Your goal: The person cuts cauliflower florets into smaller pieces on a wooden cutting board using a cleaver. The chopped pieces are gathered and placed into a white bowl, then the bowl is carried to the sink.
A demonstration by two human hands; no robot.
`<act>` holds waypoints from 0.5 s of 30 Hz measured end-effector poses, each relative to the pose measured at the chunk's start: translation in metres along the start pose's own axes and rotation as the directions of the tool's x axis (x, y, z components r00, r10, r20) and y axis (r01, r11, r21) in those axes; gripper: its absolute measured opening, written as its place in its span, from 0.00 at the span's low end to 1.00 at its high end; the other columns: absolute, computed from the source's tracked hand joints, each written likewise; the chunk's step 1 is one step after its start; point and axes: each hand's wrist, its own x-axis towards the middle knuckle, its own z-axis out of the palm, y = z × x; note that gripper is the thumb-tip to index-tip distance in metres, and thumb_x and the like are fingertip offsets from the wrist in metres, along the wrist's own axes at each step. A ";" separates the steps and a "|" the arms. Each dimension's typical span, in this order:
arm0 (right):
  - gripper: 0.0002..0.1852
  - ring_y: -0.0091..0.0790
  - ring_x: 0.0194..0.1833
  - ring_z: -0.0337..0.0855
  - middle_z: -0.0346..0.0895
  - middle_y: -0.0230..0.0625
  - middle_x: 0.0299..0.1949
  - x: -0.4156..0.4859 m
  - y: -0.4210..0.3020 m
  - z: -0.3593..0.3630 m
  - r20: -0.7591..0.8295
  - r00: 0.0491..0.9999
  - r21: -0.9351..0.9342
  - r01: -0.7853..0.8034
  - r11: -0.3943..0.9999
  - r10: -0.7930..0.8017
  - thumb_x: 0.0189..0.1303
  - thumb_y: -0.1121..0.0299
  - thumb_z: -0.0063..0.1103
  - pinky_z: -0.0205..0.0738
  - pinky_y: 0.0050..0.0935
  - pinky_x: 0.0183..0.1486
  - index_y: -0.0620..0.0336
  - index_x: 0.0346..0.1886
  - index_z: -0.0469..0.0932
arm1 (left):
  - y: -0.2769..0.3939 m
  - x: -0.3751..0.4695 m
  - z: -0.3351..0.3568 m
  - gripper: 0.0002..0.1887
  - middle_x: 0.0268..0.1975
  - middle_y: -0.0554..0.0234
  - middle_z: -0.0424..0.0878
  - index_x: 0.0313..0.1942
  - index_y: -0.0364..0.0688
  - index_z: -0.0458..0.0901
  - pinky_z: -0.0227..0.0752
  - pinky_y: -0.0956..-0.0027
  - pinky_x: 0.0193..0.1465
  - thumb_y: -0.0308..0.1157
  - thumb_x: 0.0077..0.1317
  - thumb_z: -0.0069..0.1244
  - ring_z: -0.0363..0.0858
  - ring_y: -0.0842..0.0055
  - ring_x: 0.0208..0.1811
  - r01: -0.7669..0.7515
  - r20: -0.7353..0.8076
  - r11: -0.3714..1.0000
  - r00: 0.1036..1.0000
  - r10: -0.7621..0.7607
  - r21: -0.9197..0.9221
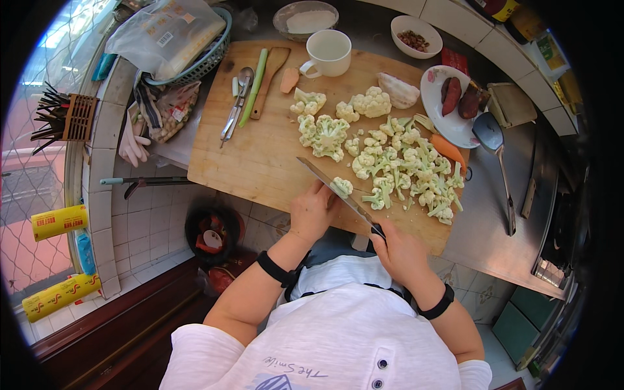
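My right hand [399, 248] grips the black handle of a kitchen knife [336, 187]. The blade slants up and to the left over the near edge of a wooden cutting board [243, 170]. Fingers of my left hand [312, 212] are bent around a small cauliflower floret [342, 186] at the blade; the blade partly hides the fingertips. Beyond the knife sits a larger cauliflower chunk [327, 137], cut side up. Many cut florets [407, 163] are spread over the board's right side, and more chunks [371, 102] lie farther back.
A white mug [329, 53], wooden spatula [270, 80], green stalk [254, 90] and spoon [243, 83] rest on the board. Right of them, a plate [434, 117] of reddish tubers overlaps the board near a carrot [448, 150] and metal turner [497, 151]. A bin [214, 234] stands below left.
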 end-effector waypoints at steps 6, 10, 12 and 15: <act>0.15 0.54 0.31 0.81 0.81 0.46 0.30 0.018 0.009 0.009 -0.128 0.992 0.198 0.014 0.980 0.011 0.68 0.58 0.49 0.72 0.49 0.31 0.52 0.52 0.71 | -0.009 -0.003 -0.002 0.05 0.32 0.59 0.80 0.32 0.44 0.80 0.74 0.61 0.33 0.31 0.56 0.57 0.81 0.62 0.32 -0.214 0.012 0.976 0.977 0.215 -0.049; 0.16 0.54 0.32 0.80 0.80 0.47 0.30 0.005 0.019 0.000 -0.137 0.990 0.327 0.007 0.945 0.041 0.68 0.59 0.48 0.71 0.46 0.33 0.54 0.54 0.71 | -0.004 0.001 0.005 0.06 0.33 0.58 0.81 0.37 0.42 0.81 0.74 0.63 0.34 0.31 0.60 0.55 0.81 0.64 0.32 0.022 0.028 0.971 0.999 -0.016 -0.238; 0.16 0.54 0.32 0.80 0.79 0.47 0.29 -0.005 0.020 -0.005 -0.185 0.982 0.343 0.020 0.939 0.046 0.68 0.60 0.48 0.71 0.45 0.34 0.55 0.54 0.71 | -0.004 0.007 0.006 0.07 0.34 0.57 0.81 0.40 0.42 0.81 0.74 0.64 0.34 0.31 0.63 0.53 0.81 0.65 0.33 0.113 0.048 0.915 0.994 -0.103 -0.387; 0.16 0.53 0.33 0.80 0.79 0.48 0.29 -0.018 0.021 -0.013 -0.203 0.978 0.331 0.020 0.943 0.051 0.68 0.61 0.49 0.71 0.44 0.34 0.55 0.54 0.72 | -0.008 0.025 0.001 0.09 0.34 0.57 0.81 0.44 0.42 0.81 0.74 0.65 0.34 0.30 0.65 0.50 0.81 0.65 0.33 0.096 -0.016 0.858 0.993 -0.120 -0.504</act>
